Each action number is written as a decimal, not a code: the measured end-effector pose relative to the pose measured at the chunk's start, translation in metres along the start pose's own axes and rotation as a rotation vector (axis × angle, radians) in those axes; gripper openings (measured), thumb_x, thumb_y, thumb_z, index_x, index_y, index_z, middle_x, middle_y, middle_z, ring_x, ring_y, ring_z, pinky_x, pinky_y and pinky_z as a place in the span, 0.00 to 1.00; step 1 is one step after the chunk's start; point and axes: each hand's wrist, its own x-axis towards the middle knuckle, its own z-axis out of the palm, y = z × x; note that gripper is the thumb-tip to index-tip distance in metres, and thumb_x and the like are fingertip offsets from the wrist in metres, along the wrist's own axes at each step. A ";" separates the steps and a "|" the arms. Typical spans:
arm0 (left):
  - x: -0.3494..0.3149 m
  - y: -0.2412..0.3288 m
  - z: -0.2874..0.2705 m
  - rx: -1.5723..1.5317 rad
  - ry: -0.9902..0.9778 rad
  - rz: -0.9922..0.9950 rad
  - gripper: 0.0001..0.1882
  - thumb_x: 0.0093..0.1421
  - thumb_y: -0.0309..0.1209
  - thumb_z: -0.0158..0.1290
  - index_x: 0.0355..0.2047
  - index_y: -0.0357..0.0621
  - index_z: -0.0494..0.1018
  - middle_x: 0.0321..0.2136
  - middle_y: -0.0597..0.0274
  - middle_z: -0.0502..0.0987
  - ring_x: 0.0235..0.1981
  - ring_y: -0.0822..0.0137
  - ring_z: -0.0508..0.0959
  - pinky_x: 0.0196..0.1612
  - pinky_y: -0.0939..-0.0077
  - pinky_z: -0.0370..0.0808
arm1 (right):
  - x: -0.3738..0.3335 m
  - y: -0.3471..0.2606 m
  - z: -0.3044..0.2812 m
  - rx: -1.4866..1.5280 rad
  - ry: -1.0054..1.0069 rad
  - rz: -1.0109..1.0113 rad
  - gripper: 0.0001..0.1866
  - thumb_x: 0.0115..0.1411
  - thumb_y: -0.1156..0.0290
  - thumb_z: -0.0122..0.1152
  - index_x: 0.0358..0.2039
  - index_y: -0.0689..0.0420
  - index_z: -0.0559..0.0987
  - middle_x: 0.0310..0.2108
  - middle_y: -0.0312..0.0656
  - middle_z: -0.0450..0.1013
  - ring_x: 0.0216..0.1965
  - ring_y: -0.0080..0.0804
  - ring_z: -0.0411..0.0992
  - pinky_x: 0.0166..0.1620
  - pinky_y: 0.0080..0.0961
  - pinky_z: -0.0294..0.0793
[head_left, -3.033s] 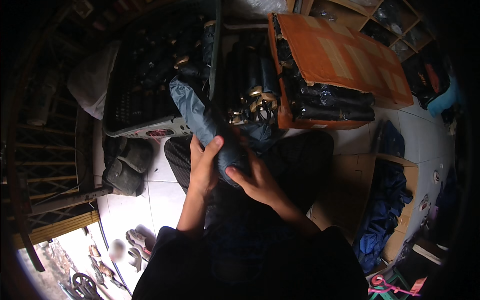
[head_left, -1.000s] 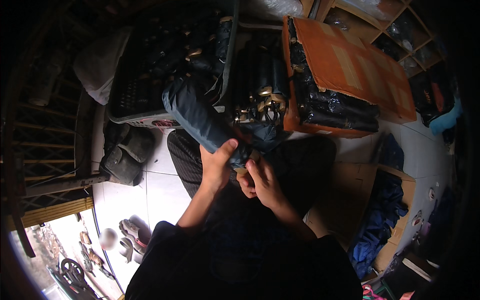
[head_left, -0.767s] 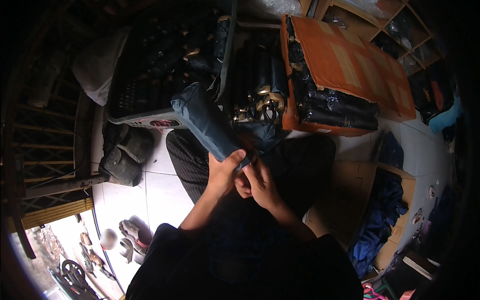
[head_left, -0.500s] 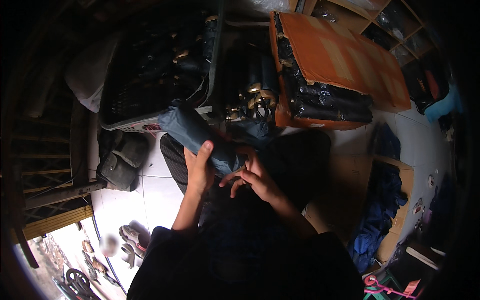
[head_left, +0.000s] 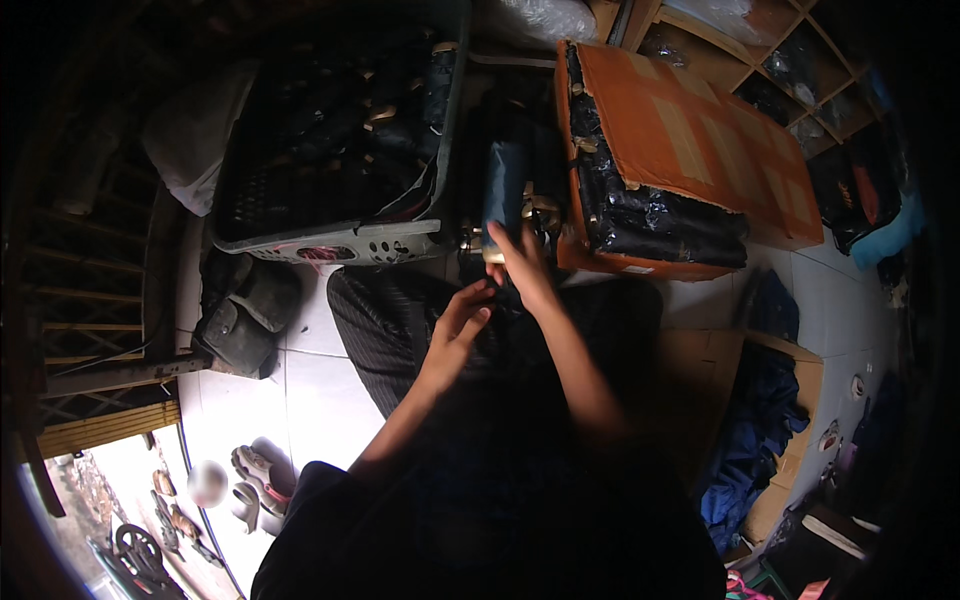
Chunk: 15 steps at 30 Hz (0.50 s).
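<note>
- The right hand [head_left: 524, 268] is closed around the lower end of a blue-grey rolled bundle [head_left: 504, 185], thumb up along its side.
- That bundle points away from the person, a pale tan end [head_left: 493, 256] showing by the fingers; it sits over a row of dark bundles [head_left: 530, 118], and from here I can't tell whether it touches them.
- The left hand [head_left: 457, 332] grips nothing that I can see, its fingers loosely bent, just below the right hand and over the lap.
- The person sits with legs folded in dark striped trousers [head_left: 370, 318], the knees spread to either side.
- To the left of the row stands a dark plastic crate [head_left: 405, 240], filled with more dark rolls [head_left: 375, 120], some with tan ends.
- To the right of the row is an orange carton [head_left: 690, 120], patched with tape, black shiny packages [head_left: 670, 228] showing along its near side.
- Close to the person's right side, a brown cardboard box [head_left: 788, 462] holds crumpled blue cloth [head_left: 745, 470].
- Over on the left, dark bags [head_left: 240, 335] rest on pale tiles [head_left: 320, 385], with shoes [head_left: 258, 468] lying farther down in bright light.
</note>
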 end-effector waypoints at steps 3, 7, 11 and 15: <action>-0.001 -0.005 -0.013 0.014 0.005 -0.012 0.20 0.66 0.33 0.45 0.56 0.39 0.63 0.49 0.55 0.73 0.52 0.65 0.71 0.55 0.71 0.65 | 0.067 0.004 0.016 -0.257 0.082 -0.032 0.26 0.61 0.57 0.57 0.43 0.68 0.63 0.19 0.40 0.69 0.15 0.26 0.70 0.16 0.21 0.67; -0.006 -0.018 -0.025 0.070 0.060 -0.011 0.16 0.65 0.31 0.46 0.51 0.37 0.68 0.46 0.56 0.75 0.48 0.66 0.74 0.53 0.72 0.67 | 0.087 0.021 0.017 -0.555 0.159 -0.127 0.19 0.59 0.64 0.57 0.40 0.68 0.68 0.23 0.49 0.74 0.18 0.37 0.73 0.24 0.30 0.72; -0.004 -0.037 -0.031 0.351 0.061 0.048 0.14 0.62 0.29 0.50 0.47 0.38 0.72 0.43 0.58 0.77 0.45 0.64 0.76 0.52 0.70 0.69 | 0.053 0.057 -0.019 -0.658 0.095 -0.359 0.15 0.58 0.65 0.58 0.40 0.62 0.73 0.26 0.46 0.76 0.25 0.39 0.76 0.30 0.32 0.73; 0.013 -0.053 -0.024 0.831 -0.267 0.344 0.19 0.53 0.29 0.57 0.46 0.44 0.73 0.43 0.56 0.75 0.49 0.53 0.73 0.55 0.63 0.68 | -0.028 0.052 -0.062 -1.401 0.002 -0.034 0.19 0.57 0.58 0.60 0.45 0.54 0.75 0.42 0.47 0.74 0.45 0.44 0.71 0.45 0.44 0.70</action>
